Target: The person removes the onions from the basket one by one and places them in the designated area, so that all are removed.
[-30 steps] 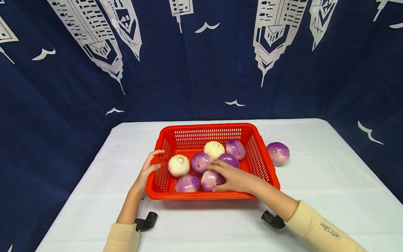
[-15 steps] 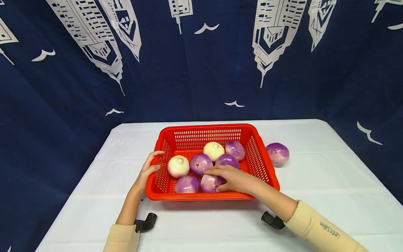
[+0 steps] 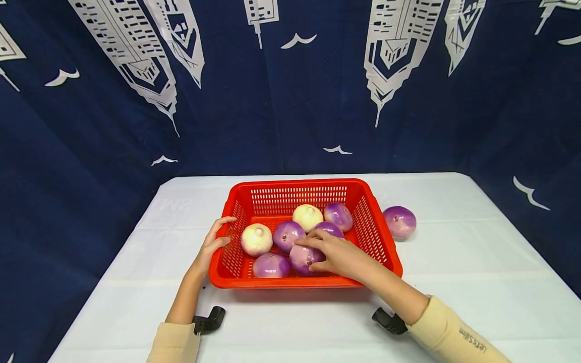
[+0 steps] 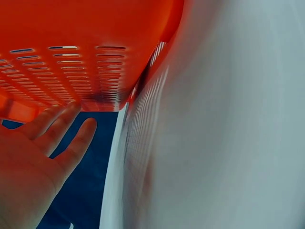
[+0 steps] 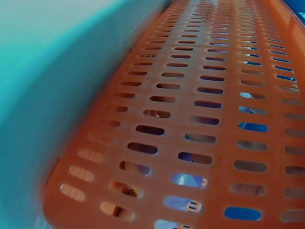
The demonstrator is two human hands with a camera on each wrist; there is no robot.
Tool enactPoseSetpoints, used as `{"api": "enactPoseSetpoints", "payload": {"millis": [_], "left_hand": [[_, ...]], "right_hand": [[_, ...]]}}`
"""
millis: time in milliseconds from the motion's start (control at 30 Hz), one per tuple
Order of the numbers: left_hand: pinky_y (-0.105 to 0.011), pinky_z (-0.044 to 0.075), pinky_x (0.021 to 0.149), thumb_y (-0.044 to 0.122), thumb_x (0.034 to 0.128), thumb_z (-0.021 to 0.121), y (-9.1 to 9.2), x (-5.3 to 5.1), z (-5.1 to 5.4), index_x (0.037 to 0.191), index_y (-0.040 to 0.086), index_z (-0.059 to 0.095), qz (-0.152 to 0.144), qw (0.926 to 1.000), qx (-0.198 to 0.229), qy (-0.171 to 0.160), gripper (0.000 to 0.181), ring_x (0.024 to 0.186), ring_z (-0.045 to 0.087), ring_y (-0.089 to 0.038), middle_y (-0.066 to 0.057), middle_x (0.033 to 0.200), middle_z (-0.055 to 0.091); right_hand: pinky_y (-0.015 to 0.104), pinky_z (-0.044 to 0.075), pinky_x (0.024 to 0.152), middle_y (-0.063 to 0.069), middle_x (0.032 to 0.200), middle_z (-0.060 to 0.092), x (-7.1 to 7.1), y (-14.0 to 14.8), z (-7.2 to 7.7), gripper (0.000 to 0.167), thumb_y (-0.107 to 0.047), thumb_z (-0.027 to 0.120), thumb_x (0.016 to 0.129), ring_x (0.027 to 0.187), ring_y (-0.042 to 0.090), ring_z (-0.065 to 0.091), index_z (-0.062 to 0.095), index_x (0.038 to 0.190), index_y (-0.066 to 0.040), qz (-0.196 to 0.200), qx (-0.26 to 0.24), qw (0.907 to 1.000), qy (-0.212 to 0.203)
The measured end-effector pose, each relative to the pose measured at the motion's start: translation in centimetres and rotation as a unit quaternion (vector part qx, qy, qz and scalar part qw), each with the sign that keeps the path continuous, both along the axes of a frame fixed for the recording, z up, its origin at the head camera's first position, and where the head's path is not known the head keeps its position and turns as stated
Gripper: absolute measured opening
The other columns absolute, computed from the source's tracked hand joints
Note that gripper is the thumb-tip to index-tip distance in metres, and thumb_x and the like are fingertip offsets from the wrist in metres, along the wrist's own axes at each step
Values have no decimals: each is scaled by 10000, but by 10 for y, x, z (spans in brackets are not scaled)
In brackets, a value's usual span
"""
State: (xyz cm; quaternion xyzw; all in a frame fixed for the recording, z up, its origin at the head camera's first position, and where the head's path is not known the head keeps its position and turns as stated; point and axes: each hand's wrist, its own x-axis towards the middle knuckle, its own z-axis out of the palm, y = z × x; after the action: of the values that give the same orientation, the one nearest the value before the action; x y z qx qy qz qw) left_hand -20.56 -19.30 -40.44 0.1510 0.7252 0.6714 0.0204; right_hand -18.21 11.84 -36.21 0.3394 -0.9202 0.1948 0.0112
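A red plastic basket with slotted walls holds several purple-and-white turnips. My left hand grips its left side, with the thumb and a finger over the rim; the left wrist view shows other fingers outside the wall. My right hand reaches in over the front right and holds a turnip between thumb and fingers. Beside it are a purple turnip at the front and another behind. The right wrist view shows mostly the basket's outer wall, hiding that hand's grip.
Outside the basket, close to its right wall, a single turnip lies on the white tablecloth. Two pale turnips sit inside. A dark blue printed curtain hangs behind the table.
My right hand has risen slightly, and the turnip in its fingers has turned and come up a little. My left hand stays at the basket's left rim.
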Motion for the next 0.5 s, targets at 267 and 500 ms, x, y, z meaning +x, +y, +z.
{"api": "enactPoseSetpoints", "payload": {"millis": [267,500], "left_hand": [[-265,457,803,52,809,315,-1,-1,-1,1310,40,316,-1,10000,-70,50,501,1077,444,-160,-163,1306,343],[-269,457,804,39,806,313,-2,-2,-3,1301,26,320,-3,9999,-14,103,495,1076,447,-177,-162,1282,358]], "right_hand": [[327,504,789,7,1119,479,5,-1,3,538,-334,690,767,910,159,565,521,1275,-277,-458,-293,9985,-31],[387,492,840,-2,1200,495,8,1,6,505,-364,664,786,1022,188,555,509,1265,-349,-635,-655,9957,-159]]}}
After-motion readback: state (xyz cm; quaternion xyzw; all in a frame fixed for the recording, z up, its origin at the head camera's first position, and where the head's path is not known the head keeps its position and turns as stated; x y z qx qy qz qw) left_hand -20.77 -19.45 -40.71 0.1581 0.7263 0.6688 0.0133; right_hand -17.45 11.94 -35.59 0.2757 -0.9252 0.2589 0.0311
